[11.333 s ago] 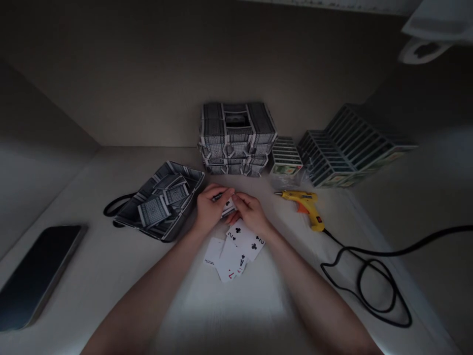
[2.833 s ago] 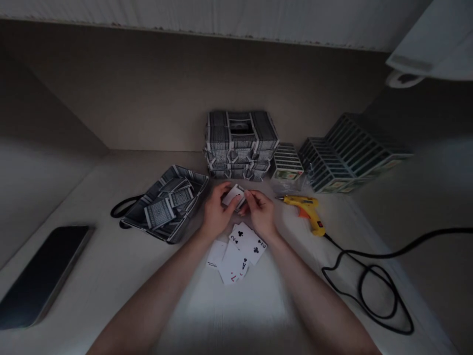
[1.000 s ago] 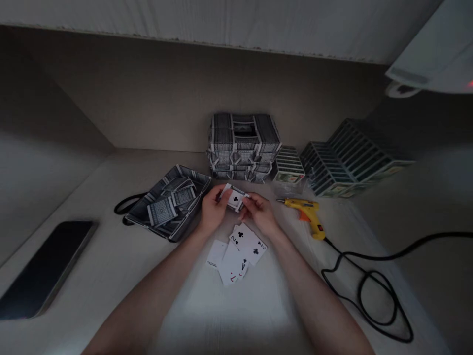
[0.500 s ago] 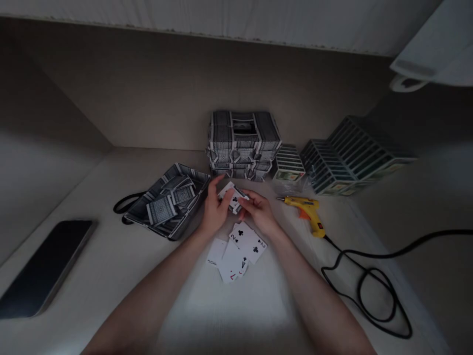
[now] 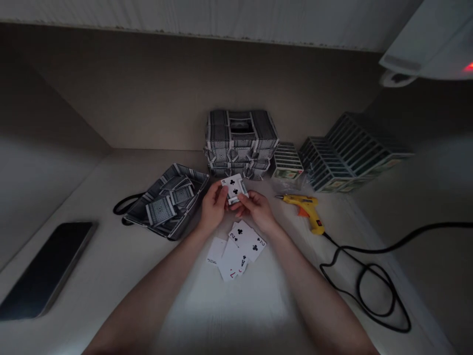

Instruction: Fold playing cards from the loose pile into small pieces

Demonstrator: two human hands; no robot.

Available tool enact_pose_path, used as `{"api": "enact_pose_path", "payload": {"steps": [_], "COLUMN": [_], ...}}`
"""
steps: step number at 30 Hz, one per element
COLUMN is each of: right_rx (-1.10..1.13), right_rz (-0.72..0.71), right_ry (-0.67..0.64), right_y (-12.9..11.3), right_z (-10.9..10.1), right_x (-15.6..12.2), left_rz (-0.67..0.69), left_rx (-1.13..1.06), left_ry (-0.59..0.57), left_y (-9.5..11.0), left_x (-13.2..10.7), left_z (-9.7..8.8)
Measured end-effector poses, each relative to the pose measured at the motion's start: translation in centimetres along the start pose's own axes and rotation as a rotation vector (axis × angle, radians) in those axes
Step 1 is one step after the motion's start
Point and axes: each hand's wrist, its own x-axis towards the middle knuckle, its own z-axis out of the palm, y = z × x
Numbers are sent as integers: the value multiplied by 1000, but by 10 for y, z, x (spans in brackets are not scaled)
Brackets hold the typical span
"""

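Between my two hands is a folded playing card piece, its face with black clubs turned up and patterned card edges at its right side. My left hand grips its left edge with the thumb on top. On its lower right, my right hand pinches it, thumb on the near edge and fingers partly hidden beneath. Just below my hands, several loose playing cards lie face up in an overlapping pile, a two of clubs uppermost.
Left stands an open box made of cards holding folded card pieces; a phone lies farther left. Behind are a stacked card structure and several packs of cards. A yellow glue gun with a looped black cord lies right.
The card piece has turned and lifted slightly away from me, showing more of its clubs face. My left index finger, raised before, has come down to the card. The loose pile stays put.
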Motion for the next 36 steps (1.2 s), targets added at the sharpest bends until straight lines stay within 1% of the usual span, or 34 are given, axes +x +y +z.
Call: {"api": "enact_pose_path", "payload": {"steps": [6,13,16,20,26,32,36], "right_rx": [-52,-61,-41,-15,-37,-31,-35], "right_rz": [1,-1,-5,-23,-8,-5,-34], "right_ry": [-13,-57,-57,-36,-65,-52,0], "right_y": [0,3,3,1,-1,-1,-2], "right_z": [0,-3,-3,-2,-3,-1,2], "right_x": [-2,0,-1,-3,-4,-4,-5], "left_rz": [-24,-24,-29,-52,-62,-40,-37], "left_rx": [-25,38,63,65,42,102,122], "left_ry": [-28,-106,-129,-130,-144,-143,-165], "left_y": [0,1,0,1,3,-5,-11], "left_x": [3,-2,-2,-1,-2,-3,-4], "left_z": [-2,0,1,0,0,0,-1]}}
